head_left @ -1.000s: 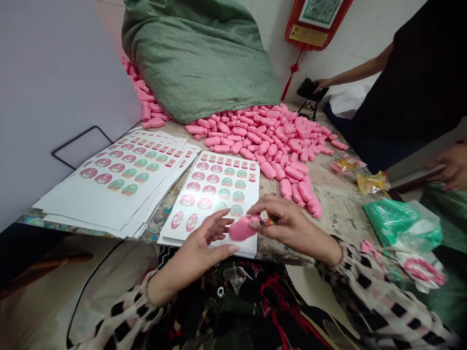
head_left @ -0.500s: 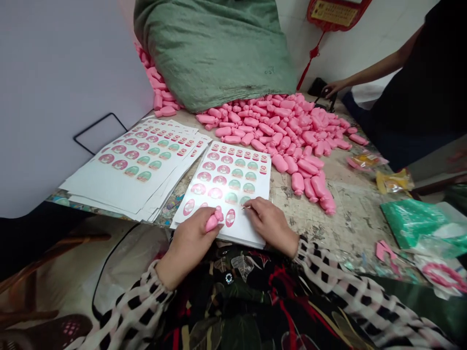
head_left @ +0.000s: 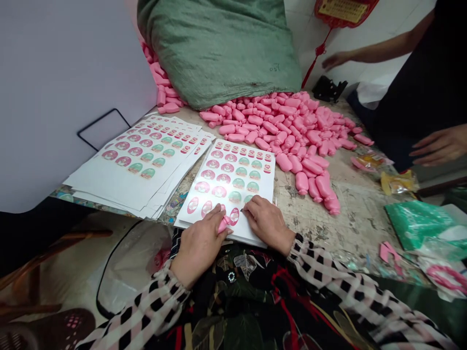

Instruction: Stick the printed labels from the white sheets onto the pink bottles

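Observation:
My left hand [head_left: 200,243] is closed around a small pink plastic bottle [head_left: 223,224], whose neck end shows past the thumb. It rests over the lower edge of a sticker sheet [head_left: 267,187] printed with pink and green labels. On the same sheet lies my right hand [head_left: 268,221], its thumb and forefinger pinched beside an oval pink sticker [head_left: 234,217] in the bottom row. A small dark tip shows at those fingers; what it belongs to is too small to make out.
More sticker sheets [head_left: 109,182] lie stacked at left. Behind, many pink bottles [head_left: 272,127] spill from under a green sack [head_left: 222,53]. A green plastic packet [head_left: 416,223] and a yellow packet [head_left: 399,182] lie at right. A co-worker's hand [head_left: 443,146] is near the right edge.
My left hand with the pink bottle has moved right, nearer the oval sticker. My right hand stays close to that sticker. The co-worker's hand has lifted away from the black object at the back.

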Motion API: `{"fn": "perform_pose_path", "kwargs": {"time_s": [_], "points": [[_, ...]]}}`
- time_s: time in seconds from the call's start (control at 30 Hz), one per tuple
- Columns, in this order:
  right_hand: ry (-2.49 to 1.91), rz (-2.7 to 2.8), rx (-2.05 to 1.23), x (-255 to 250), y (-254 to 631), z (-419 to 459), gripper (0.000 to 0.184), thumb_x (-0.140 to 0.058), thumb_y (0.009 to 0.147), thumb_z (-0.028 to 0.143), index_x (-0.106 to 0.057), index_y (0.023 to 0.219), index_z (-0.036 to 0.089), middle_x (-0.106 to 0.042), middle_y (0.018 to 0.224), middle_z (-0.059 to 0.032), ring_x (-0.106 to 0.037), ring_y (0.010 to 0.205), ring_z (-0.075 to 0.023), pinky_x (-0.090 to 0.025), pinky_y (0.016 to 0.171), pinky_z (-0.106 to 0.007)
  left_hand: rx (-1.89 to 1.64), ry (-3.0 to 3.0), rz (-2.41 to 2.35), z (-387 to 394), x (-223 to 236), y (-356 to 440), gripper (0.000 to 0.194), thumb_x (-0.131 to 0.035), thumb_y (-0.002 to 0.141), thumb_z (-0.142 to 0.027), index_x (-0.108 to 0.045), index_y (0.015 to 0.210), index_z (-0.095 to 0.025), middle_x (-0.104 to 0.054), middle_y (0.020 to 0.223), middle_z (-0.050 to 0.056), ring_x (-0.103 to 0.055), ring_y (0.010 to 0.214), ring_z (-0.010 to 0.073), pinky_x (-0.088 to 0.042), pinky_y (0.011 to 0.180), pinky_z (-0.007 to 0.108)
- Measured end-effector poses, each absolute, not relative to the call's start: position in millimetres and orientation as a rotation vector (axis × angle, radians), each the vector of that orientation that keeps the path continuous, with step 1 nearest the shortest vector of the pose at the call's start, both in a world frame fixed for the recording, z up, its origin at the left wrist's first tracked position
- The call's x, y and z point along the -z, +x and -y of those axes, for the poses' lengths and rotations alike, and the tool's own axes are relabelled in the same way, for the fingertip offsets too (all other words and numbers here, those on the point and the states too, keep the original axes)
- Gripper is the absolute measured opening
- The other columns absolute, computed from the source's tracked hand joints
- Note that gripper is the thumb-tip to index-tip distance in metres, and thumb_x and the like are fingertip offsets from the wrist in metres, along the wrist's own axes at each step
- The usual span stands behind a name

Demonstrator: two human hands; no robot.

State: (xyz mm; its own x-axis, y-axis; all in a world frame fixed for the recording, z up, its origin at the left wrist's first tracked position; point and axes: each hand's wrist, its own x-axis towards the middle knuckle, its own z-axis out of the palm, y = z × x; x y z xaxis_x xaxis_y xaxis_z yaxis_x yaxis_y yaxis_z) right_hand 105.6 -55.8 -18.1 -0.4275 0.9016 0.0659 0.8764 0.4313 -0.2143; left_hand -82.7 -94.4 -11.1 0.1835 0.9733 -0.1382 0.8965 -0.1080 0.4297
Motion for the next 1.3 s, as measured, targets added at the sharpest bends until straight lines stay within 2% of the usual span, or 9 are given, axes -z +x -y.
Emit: {"fn": "perform_pose_path", "kwargs": {"time_s": [0.23, 0.47, 0.57, 0.63, 0.73, 0.8, 1.07, 1.17, 1.3], "points": [[-1.487, 2.482, -0.391, 20.0, 111.1, 52.8, 0.018, -0.044, 0.092, 0.025, -0.061, 0.087, 0.021, -0.058, 0.09, -0.0045, -0.053, 0.081, -0.0159, -0.038, 0.067, -0.027, -0.231, 2.074, -1.771, 96.0, 12.3, -82.5, 0.043, -0.045, 0.087, -0.04, -0.05, 0.129, -0.027, -0.046, 0.141, 0.002, -0.058, 0.111, 0.0254, -0.048, 0.084, 0.038], [-1.57, 2.174, -0.531, 31.8, 100.0, 63.6, 0.015, -0.046, 0.09, 0.026, -0.058, 0.082, 0.021, -0.058, 0.084, -0.0032, -0.054, 0.081, -0.0158, -0.039, 0.07, -0.027, -0.21, 2.105, -1.765, 96.4, 14.8, -82.7, 0.046, -0.042, 0.089, -0.041, -0.046, 0.132, -0.026, -0.043, 0.143, 0.005, -0.059, 0.109, 0.0255, -0.048, 0.083, 0.038], [-1.642, 2.125, -0.547, 29.2, 93.9, 66.4, 0.018, -0.048, 0.09, 0.032, -0.058, 0.08, 0.021, -0.058, 0.083, -0.003, -0.054, 0.079, -0.0161, -0.038, 0.069, -0.028, -0.169, 2.157, -1.684, 98.9, 16.7, -85.4, 0.047, -0.046, 0.087, -0.041, -0.045, 0.133, -0.031, -0.037, 0.147, 0.006, -0.059, 0.11, 0.0266, -0.047, 0.085, 0.038], [-1.715, 2.082, -0.561, 26.7, 91.0, 66.2, 0.019, -0.051, 0.088, 0.036, -0.058, 0.079, 0.021, -0.059, 0.082, -0.0022, -0.054, 0.078, -0.0159, -0.036, 0.066, -0.027, -0.109, 2.211, -1.587, 102.2, 18.3, -86.4, 0.05, -0.052, 0.084, -0.042, -0.043, 0.133, -0.038, -0.027, 0.151, 0.006, -0.06, 0.107, 0.0277, -0.048, 0.082, 0.038], [-1.821, 2.004, -0.61, 25.0, 88.5, 63.7, 0.018, -0.056, 0.084, 0.038, -0.058, 0.077, 0.022, -0.06, 0.082, -0.0002, -0.055, 0.076, -0.0152, -0.034, 0.063, -0.027, -0.028, 2.31, -1.498, 107.8, 21.2, -85.6, 0.059, -0.058, 0.081, -0.038, -0.037, 0.136, -0.045, -0.007, 0.156, 0.008, -0.065, 0.097, 0.0273, -0.05, 0.076, 0.038], [-1.874, 1.951, -0.644, 24.9, 87.5, 62.4, 0.017, -0.059, 0.081, 0.038, -0.059, 0.075, 0.022, -0.061, 0.081, 0.0011, -0.055, 0.075, -0.0145, -0.033, 0.062, -0.026, -0.002, 2.378, -1.495, 110.3, 22.8, -84.4, 0.064, -0.057, 0.082, -0.034, -0.03, 0.138, -0.048, 0.0, 0.156, 0.01, -0.066, 0.09, 0.0259, -0.05, 0.072, 0.038], [-1.666, 1.972, -0.51, 17.1, 83.3, 73.6, 0.021, -0.055, 0.086, 0.036, -0.059, 0.072, 0.021, -0.06, 0.078, 0.0003, -0.055, 0.074, -0.0135, -0.037, 0.066, -0.026, 0.046, 2.512, -1.498, 109.7, 25.5, -83.7, 0.074, -0.055, 0.084, -0.034, -0.011, 0.141, -0.05, -0.006, 0.154, 0.019, -0.068, 0.077, 0.0251, -0.052, 0.063, 0.039], [-1.567, 1.904, -0.515, 13.6, 83.9, 75.4, 0.02, -0.055, 0.086, 0.035, -0.061, 0.073, 0.021, -0.059, 0.077, -0.0005, -0.055, 0.074, -0.0137, -0.039, 0.068, -0.026, 0.05, 2.489, -1.49, 107.9, 26.6, -83.7, 0.073, -0.055, 0.084, -0.034, -0.013, 0.141, -0.049, -0.006, 0.154, 0.019, -0.068, 0.08, 0.0269, -0.053, 0.062, 0.039], [-1.536, 1.713, -0.571, 14.3, 92.0, 67.2, 0.02, -0.058, 0.083, 0.038, -0.061, 0.072, 0.021, -0.06, 0.077, 0.0, -0.055, 0.07, -0.0131, -0.04, 0.065, -0.026, 0.002, 2.403, -1.427, 108.5, 27.5, -88.6, 0.062, -0.055, 0.084, -0.03, -0.03, 0.137, -0.049, -0.003, 0.155, 0.014, -0.066, 0.091, 0.0294, -0.053, 0.068, 0.042]]}}
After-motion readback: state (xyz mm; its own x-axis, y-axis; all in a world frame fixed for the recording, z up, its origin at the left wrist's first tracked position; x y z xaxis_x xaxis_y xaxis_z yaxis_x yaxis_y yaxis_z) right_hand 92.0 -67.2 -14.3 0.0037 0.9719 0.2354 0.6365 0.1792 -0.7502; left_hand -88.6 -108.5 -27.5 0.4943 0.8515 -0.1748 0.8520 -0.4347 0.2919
